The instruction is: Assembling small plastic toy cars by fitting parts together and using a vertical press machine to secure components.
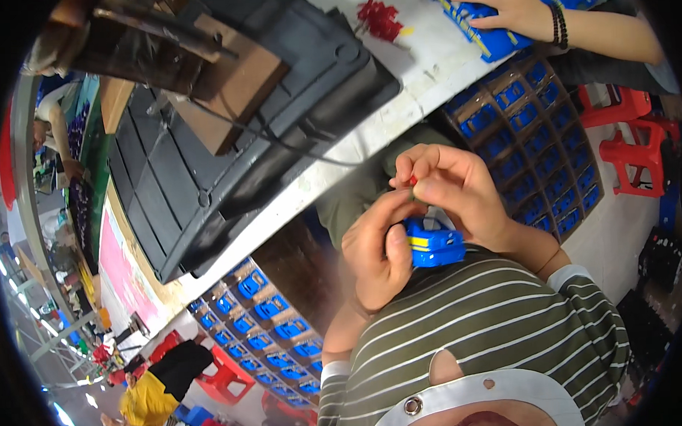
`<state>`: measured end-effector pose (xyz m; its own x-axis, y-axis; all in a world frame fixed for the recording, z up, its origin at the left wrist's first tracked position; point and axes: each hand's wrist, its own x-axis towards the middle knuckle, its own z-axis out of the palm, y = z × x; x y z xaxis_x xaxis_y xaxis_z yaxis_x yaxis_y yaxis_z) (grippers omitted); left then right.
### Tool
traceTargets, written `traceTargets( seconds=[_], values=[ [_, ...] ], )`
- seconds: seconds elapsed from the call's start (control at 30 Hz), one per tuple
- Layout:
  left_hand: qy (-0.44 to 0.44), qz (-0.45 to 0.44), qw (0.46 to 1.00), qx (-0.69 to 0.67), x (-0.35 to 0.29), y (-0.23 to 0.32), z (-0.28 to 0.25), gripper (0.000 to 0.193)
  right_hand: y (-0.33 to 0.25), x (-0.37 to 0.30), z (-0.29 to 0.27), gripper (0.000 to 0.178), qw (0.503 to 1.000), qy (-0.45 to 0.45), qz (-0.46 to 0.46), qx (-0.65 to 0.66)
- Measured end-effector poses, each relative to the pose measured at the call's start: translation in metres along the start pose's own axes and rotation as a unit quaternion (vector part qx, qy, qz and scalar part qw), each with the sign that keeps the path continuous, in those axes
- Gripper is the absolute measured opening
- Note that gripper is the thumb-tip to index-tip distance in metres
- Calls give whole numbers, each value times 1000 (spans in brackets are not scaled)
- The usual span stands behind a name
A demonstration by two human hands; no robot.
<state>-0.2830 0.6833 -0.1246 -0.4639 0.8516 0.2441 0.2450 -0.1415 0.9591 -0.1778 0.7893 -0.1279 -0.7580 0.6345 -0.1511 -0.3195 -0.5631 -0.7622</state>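
My left hand (376, 245) is closed around a blue toy car body (438, 252) with a yellow stripe along its side. It holds the car in front of my striped shirt. Just above the car, my right hand (460, 190) pinches a tiny red part (413, 180) between thumb and fingers. The fingertips of both hands nearly meet there. My fingers cover much of the car's upper side, and whether the red part touches the car is hidden.
A black plastic crate (228, 194) sits on the white table (419, 86), with a pile of red parts (380, 20) beyond. Partitioned boxes of blue cars stand left (294, 256) and right (530, 135) of me. At upper right, a co-worker's hand (506, 8) rests on blue car bodies.
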Motion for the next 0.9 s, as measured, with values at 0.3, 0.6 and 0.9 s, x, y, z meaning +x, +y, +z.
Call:
traceTargets(
  seconds=[0.3, 0.6, 0.9],
  values=[
    [-116, -81, 984, 108, 19, 10, -7, 10, -47, 8, -6, 18, 812, -164, -178, -532],
    [5, -117, 989, -90, 10, 7, 4, 23, -36, 8, 4, 16, 765, -100, -335, -540],
    [59, -67, 992, -84, 1, 3, 11, 27, -33, 11, 8, 14, 820, -119, -292, -477]
  ],
)
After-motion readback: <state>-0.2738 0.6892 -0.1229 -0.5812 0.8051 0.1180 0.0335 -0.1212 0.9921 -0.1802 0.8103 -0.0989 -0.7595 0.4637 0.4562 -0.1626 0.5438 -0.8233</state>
